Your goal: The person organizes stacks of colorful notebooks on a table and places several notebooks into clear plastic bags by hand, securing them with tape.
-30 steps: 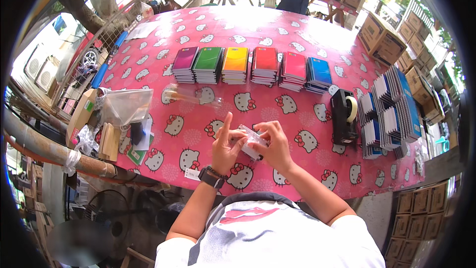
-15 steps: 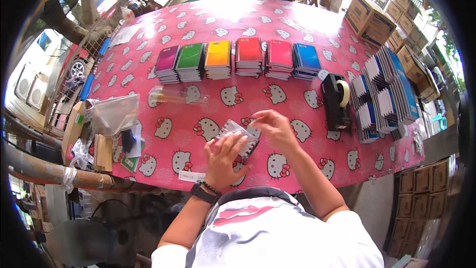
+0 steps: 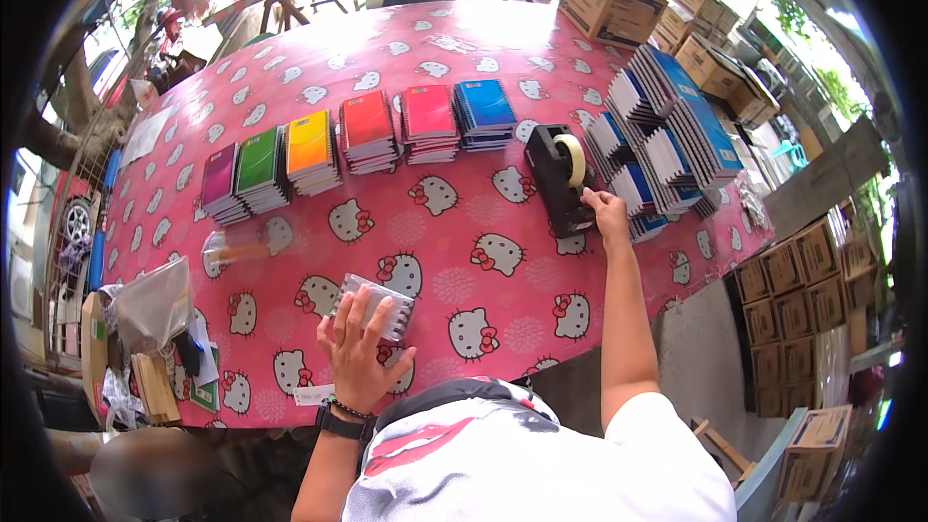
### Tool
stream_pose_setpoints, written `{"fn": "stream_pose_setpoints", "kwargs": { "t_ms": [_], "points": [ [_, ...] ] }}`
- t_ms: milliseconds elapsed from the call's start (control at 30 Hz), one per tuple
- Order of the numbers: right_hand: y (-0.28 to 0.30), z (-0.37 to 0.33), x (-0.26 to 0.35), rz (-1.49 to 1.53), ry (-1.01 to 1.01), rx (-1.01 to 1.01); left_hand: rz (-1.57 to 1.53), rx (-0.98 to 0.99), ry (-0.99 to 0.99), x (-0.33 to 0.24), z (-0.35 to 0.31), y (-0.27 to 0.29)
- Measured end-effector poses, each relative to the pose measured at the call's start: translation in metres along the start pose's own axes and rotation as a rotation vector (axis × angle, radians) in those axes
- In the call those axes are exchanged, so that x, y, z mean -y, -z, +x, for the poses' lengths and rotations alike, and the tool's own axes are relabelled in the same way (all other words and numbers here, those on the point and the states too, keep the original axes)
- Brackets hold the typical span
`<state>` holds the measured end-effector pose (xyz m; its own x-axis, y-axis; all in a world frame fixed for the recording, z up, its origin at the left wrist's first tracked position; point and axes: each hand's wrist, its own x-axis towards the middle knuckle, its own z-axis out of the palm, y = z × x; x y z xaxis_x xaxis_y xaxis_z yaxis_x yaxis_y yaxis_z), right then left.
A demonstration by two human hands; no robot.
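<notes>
Near the table's front edge lies a small spiral-bound notebook pack in clear plastic (image 3: pixel 394 314). My left hand (image 3: pixel 360 348) rests on it with fingers spread, wearing a dark watch and a beaded bracelet. Farther right stands a black tape dispenser (image 3: pixel 553 184) with a pale tape roll (image 3: pixel 572 159). My right hand (image 3: pixel 609 215) is at its right side, thumb and forefinger pinched together; whatever is between them is too small to make out.
A row of notebook stacks in several colours (image 3: pixel 369 130) crosses the table. Larger piles of blue notebooks (image 3: pixel 677 135) stand beyond the dispenser. Plastic sleeves (image 3: pixel 155 304) lie at the left, near a wooden block (image 3: pixel 153 387). A cardboard box (image 3: pixel 609 2) stands at the far right corner.
My right hand has moved from beside the notebook pack out to the tape dispenser. My left hand stays on the pack. The view has swung to the right.
</notes>
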<state>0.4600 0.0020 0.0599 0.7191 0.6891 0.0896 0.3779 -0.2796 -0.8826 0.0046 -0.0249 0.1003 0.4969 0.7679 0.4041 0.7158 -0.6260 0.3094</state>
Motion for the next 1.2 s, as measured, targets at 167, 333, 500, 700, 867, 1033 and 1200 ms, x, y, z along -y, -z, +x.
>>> {"fn": "stream_pose_setpoints", "kwargs": {
  "t_ms": [167,333,500,700,867,1033,1200],
  "points": [
    [0.012,-0.042,0.030,0.026,0.410,-0.216,0.004,-0.011,0.028,0.002,-0.004,0.001],
    [0.013,-0.068,-0.023,0.408,-0.268,0.028,-0.002,-0.004,0.009,0.002,-0.005,-0.001],
    [-0.029,-0.075,-0.019,0.547,-0.621,0.475,-0.043,0.016,0.031,-0.001,0.000,0.005],
    [-0.086,-0.115,0.148,0.410,0.139,1.211,-0.126,0.047,0.097,-0.003,0.001,0.005],
    [-0.155,-0.137,0.236,-0.176,0.797,1.474,-0.092,0.091,0.132,0.002,-0.003,0.013],
    [-0.188,-0.127,0.228,-0.584,0.780,1.467,-0.059,0.091,0.095,0.002,0.004,0.018],
    [-0.197,-0.116,0.203,-0.387,0.872,1.524,0.018,0.260,0.017,-0.001,0.037,0.027]
  ]
}}
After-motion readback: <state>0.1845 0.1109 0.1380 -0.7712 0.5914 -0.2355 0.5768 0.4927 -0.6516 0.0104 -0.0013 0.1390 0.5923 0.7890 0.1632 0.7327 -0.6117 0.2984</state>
